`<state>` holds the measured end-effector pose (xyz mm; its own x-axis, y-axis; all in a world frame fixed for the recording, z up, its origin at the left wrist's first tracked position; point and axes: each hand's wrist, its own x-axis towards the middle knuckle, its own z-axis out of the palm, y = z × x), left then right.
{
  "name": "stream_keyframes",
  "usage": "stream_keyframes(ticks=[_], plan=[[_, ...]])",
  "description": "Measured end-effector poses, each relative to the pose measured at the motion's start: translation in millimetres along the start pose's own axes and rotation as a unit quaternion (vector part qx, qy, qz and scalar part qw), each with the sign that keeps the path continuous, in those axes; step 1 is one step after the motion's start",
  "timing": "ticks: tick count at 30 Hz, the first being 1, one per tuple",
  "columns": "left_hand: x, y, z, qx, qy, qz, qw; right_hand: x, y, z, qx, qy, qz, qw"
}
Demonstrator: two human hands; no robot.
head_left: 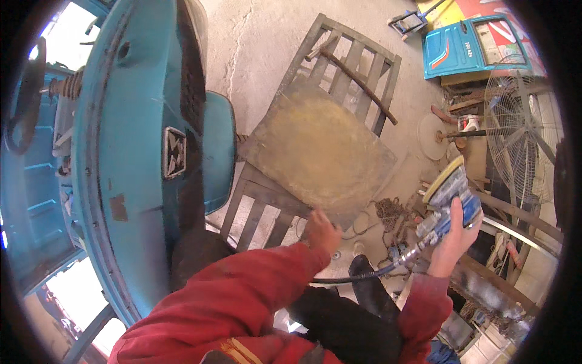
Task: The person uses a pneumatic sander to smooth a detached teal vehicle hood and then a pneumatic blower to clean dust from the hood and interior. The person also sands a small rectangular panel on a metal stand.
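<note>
My right hand (458, 239) is wrapped round a blue and silver air sander (450, 206), held up on the right with its round yellow pad tilted up and to the left. A dark hose (357, 278) runs from the sander's handle toward the left, across my legs. My left hand (323, 232) is at the near edge of a flat square panel (382, 159); its fingers are blurred, and I cannot tell whether they touch it. A dusty yellowish round patch (315, 145) covers the panel's middle. Beneath the panel is a dark slatted metal frame (267, 224).
A hammer-like tool (357, 82) lies across the frame's far slats. The blue vehicle cab (130, 164) stands close on the left. At right are a wire-cage fan (515, 133), a blue door (454, 48), chains (394, 215) and scrap bars. A jack (409, 23) stands at far right.
</note>
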<state>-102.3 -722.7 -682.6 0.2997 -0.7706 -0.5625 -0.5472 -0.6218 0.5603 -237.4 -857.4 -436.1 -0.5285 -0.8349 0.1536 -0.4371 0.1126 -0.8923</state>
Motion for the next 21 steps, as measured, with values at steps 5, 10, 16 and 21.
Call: stream_keyframes(ticks=[5, 10, 16, 21], plan=[[12, 11, 63, 0.224, 0.013, 0.371, 0.901, -11, 12, -23, -0.051, -0.015, 0.016, 0.998], [59, -12, 72, 0.265, -0.041, 0.514, 0.815, -16, 23, -37, -0.062, -0.011, 0.034, 0.997], [89, 14, 48, 0.273, -0.032, 0.498, 0.822, -17, 25, -30, -0.094, -0.021, 0.051, 0.994], [68, 37, -27, 0.258, -0.24, 0.375, 0.858, -4, 15, 10, -0.134, -0.069, -0.003, 0.989]])
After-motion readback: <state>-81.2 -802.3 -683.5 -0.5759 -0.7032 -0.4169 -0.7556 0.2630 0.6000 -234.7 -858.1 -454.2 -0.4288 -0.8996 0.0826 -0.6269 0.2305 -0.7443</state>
